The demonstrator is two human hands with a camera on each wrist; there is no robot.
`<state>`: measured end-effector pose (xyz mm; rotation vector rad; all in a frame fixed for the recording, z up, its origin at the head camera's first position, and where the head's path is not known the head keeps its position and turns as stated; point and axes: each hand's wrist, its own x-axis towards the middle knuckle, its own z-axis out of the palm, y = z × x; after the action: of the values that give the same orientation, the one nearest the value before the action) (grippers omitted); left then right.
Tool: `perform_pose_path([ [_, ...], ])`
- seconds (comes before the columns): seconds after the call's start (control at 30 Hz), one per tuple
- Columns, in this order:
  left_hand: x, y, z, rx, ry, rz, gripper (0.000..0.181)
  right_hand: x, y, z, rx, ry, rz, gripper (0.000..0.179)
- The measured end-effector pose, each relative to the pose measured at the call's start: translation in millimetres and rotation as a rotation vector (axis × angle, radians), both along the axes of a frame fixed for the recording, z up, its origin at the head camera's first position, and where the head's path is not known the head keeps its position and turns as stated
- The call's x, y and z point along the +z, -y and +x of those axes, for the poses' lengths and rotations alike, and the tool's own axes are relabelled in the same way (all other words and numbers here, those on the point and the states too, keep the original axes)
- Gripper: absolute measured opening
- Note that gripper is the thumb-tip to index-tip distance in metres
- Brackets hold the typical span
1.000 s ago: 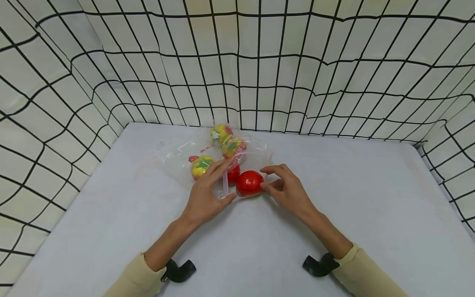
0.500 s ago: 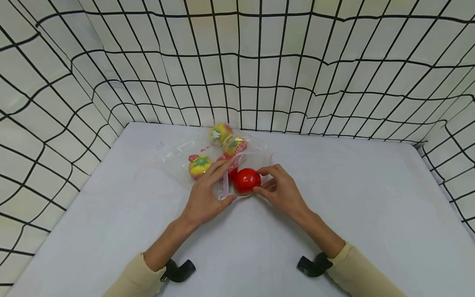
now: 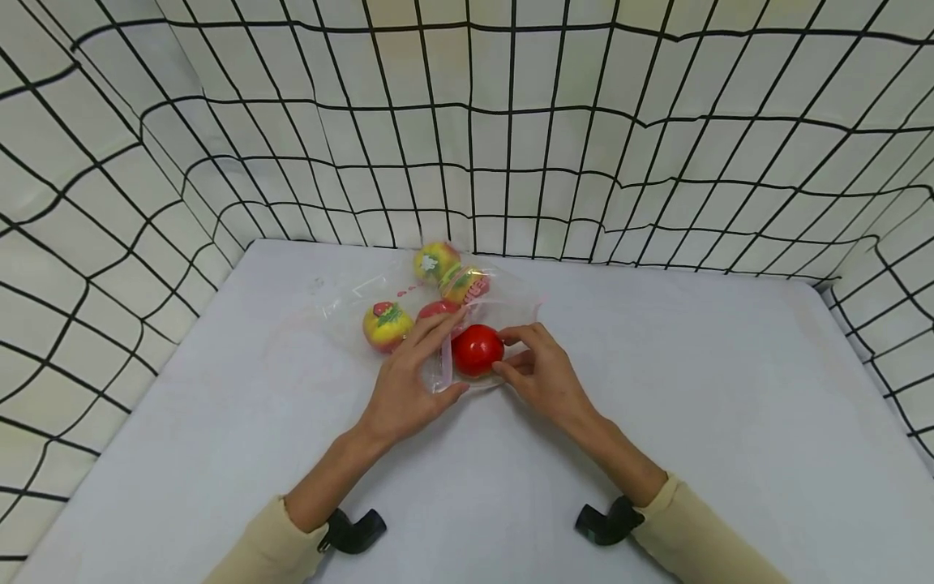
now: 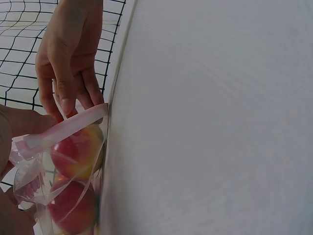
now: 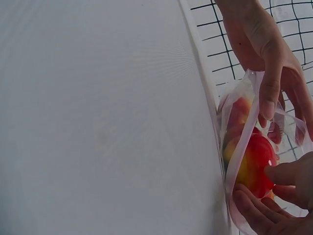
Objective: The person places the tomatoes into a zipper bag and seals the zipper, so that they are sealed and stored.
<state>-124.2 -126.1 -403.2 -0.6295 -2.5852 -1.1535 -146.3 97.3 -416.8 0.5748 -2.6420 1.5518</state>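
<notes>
A clear plastic zip bag (image 3: pixel 350 304) lies near the table's far side, with several red-and-yellow apple-like fruits inside, one of them a yellow fruit (image 3: pixel 387 326) at its left. My left hand (image 3: pixel 404 389) grips the bag's mouth, thumb and fingers spread along the pale zip strip (image 4: pixel 73 126). At that mouth, my right hand (image 3: pixel 545 377) pinches a glossy red apple-like fruit (image 3: pixel 477 350) between thumb and fingertips. The right wrist view shows this fruit (image 5: pixel 259 164) behind the strip, its lower side yellowish. Left fingers partly cover another red fruit (image 3: pixel 438 308).
A white-covered table (image 3: pixel 693 389) spreads out beneath the arms. Black netting (image 3: pixel 540 138) over pale walls rises behind it and on both sides. A black curved device (image 3: pixel 613 521) sits at each wrist.
My right hand has moved left and slightly away from me, carrying the red fruit further into the bag's mouth. The yellow fruit inside has shifted left and turned. My left hand stays put.
</notes>
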Motion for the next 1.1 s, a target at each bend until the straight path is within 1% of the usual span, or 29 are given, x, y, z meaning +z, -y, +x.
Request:
perform_pose_path([
  [0.2,-0.1,-0.7,-1.0,0.000,-0.009,-0.002,0.096,0.3,2,0.5,0.015,0.037,-0.019,0.045],
  [0.43,0.0,-0.7,-1.2,-0.003,0.006,-0.003,0.096,0.4,3,0.1,0.040,0.072,-0.064,0.046],
  [0.57,0.1,-0.4,-1.1,-0.008,0.018,-0.008,0.096,-0.1,3,-1.1,0.070,0.097,-0.087,0.048],
  [0.7,-0.1,0.4,-1.5,-0.021,0.022,-0.020,0.097,0.8,0,-2.1,0.096,0.108,-0.076,0.049],
  [0.83,-0.4,1.7,-2.1,-0.047,0.019,-0.037,0.099,2.8,-5,-2.3,0.100,0.116,-0.057,0.049],
  [0.97,0.6,3.1,-1.2,-0.073,0.016,-0.075,0.100,4.2,-13,-3.2,0.094,0.079,-0.027,0.046],
  [1.1,2.5,4.2,1.7,-0.079,0.022,-0.139,0.101,4.6,-24,-5.7,0.075,-0.001,0.013,0.042],
])
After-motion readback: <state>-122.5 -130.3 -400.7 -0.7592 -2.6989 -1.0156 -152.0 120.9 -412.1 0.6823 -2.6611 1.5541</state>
